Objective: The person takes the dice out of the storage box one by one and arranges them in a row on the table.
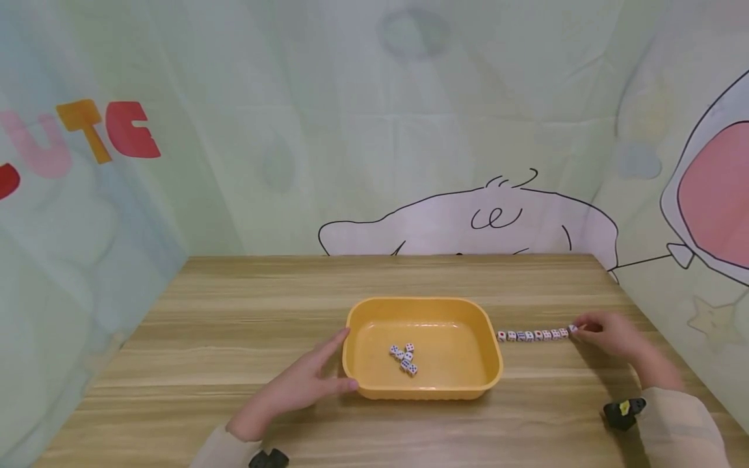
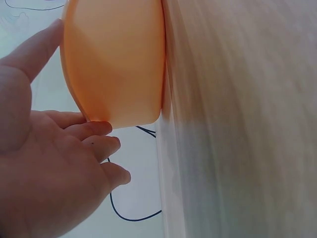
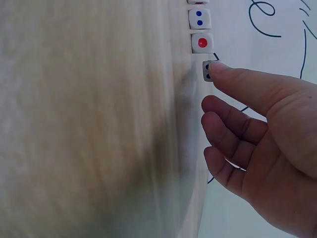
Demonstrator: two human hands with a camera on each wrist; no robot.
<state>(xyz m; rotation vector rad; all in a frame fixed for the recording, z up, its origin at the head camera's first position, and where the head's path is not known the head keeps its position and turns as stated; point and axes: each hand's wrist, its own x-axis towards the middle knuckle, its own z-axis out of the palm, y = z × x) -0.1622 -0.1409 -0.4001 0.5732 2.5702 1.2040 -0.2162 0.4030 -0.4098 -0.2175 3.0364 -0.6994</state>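
Observation:
A yellow plastic tub [image 1: 427, 393] stands on the wooden table, with several white dice [image 1: 406, 364] lying in a loose cluster inside. My left hand [image 1: 301, 383] touches the tub's left side, thumb and fingers spread along its rim; the left wrist view shows the tub's wall [image 2: 116, 64] beside the fingers. To the right of the tub runs a row of dice [image 1: 529, 336]. At its right end my right hand [image 1: 608, 335] pinches a single die [image 3: 206, 71] between thumb and a finger mostly hidden behind it. That die sits slightly apart from the row.
The wooden table [image 1: 234, 312] reaches back to a cloth backdrop [image 1: 263, 162] printed with cartoon figures and letters. Dark wrist-worn devices sit at the left cuff [image 1: 269, 458] and right cuff [image 1: 623, 414].

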